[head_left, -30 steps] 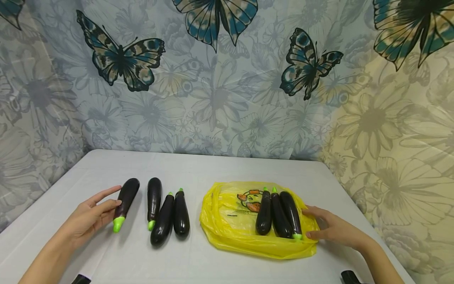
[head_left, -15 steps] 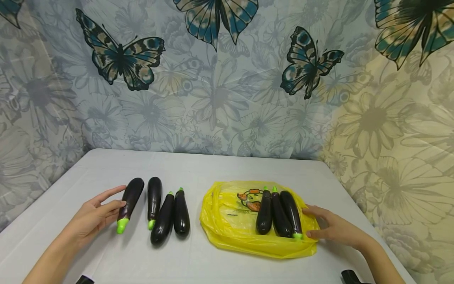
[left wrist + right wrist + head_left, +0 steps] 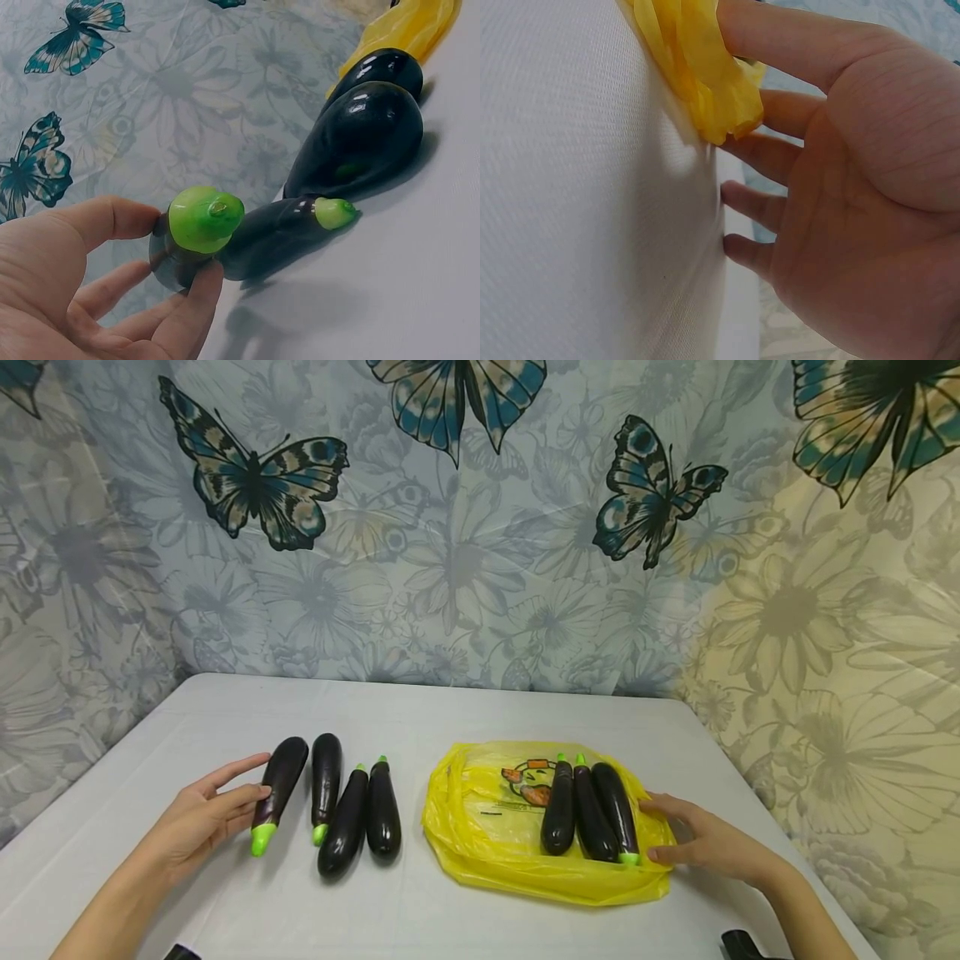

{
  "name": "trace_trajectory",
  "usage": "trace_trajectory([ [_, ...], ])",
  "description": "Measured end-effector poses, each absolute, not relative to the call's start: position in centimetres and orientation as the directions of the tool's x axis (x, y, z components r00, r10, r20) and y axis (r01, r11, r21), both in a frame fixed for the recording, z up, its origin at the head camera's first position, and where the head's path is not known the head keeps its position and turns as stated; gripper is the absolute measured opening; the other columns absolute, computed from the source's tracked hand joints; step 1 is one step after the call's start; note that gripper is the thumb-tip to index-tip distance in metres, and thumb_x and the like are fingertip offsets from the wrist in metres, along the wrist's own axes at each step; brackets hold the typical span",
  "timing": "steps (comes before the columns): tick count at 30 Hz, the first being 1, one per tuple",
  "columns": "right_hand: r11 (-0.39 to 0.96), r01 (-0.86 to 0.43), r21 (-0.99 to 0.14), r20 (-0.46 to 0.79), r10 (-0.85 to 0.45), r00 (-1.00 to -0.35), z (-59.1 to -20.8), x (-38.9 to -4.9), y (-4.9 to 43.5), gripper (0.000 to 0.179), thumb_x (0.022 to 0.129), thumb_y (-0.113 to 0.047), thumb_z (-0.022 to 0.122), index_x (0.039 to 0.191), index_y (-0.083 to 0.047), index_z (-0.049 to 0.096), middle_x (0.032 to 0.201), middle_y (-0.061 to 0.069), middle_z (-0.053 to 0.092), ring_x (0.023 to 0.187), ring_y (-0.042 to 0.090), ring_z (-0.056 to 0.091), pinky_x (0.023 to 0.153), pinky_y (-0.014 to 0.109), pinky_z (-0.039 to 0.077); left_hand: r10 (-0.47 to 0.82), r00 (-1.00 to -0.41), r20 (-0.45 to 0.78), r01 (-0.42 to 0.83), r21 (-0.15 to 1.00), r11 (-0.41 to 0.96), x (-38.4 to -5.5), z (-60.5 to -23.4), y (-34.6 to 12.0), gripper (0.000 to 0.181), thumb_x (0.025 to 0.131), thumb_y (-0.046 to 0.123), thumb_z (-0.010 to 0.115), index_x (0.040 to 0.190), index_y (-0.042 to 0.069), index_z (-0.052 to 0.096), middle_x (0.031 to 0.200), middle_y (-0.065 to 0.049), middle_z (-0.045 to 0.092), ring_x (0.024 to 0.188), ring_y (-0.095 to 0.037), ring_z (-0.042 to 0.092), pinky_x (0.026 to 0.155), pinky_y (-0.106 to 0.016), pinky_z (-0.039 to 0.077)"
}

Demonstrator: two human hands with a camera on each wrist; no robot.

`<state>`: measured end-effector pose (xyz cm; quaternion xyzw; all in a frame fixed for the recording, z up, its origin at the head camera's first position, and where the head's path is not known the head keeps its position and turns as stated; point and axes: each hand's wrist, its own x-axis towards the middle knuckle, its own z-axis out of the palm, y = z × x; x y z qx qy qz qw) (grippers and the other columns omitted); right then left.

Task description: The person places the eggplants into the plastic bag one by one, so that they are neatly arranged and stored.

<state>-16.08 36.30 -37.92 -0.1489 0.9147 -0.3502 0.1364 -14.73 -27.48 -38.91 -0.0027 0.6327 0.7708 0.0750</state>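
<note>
My left hand (image 3: 213, 818) grips a dark, glossy eggplant (image 3: 285, 772) between thumb and fingers, its green stem end pointing down toward me. In the left wrist view, that held eggplant (image 3: 206, 221) shows stem first, close over another eggplant (image 3: 277, 236). Just right of it in the head view lie three more: one eggplant (image 3: 326, 781) with its stem toward me, then an eggplant (image 3: 345, 827) and an eggplant (image 3: 383, 814) with stems away. My right hand (image 3: 705, 839) holds the right edge of a yellow plastic bag (image 3: 465, 852), its thumb and fingers at the gathered plastic (image 3: 720, 97).
Three eggplants (image 3: 592, 814) lie side by side on the right part of the bag, beside its printed cartoon. Everything rests on a white-covered table (image 3: 420, 710). Behind it hangs butterfly-patterned cloth (image 3: 465, 568). Black objects (image 3: 738, 943) show at the bottom edge.
My left hand has carried its eggplant a short way right, closer to the loose row. The right hand and the bag have stayed put.
</note>
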Motion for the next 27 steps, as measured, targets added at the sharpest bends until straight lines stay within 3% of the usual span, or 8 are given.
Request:
trace_trajectory([
  [10, 0.719, -0.164, -0.676, -0.154, -0.354, -0.922, -38.0, -16.0, 36.3, 0.073, 0.082, -0.030, 0.080, 0.142, -0.001, 0.050, 0.152, 0.031, 0.027, 0.138, 0.056, 0.013, 0.101, 0.076, 0.011, 0.104, -0.988, -0.110, -0.124, 0.982, -0.139, -14.7, -39.0, -27.2, 0.059, 0.096, 0.006, 0.065, 0.150, 0.013, 0.041, 0.123, -0.001, 0.055, 0.105, -0.018, 0.065, 0.087, -0.034, 0.054],
  [27, 0.712, -0.196, -0.674, -0.131, -0.376, -0.917, -37.9, -15.9, 36.3, 0.072, 0.083, -0.031, 0.079, 0.142, 0.000, 0.050, 0.151, 0.031, 0.028, 0.137, 0.056, 0.015, 0.101, 0.076, 0.014, 0.116, -0.990, -0.079, -0.090, 0.991, -0.096, -14.6, -39.0, -26.4, 0.068, 0.096, 0.011, 0.066, 0.153, 0.005, 0.031, 0.121, 0.001, 0.061, 0.108, -0.019, 0.065, 0.090, -0.035, 0.051],
])
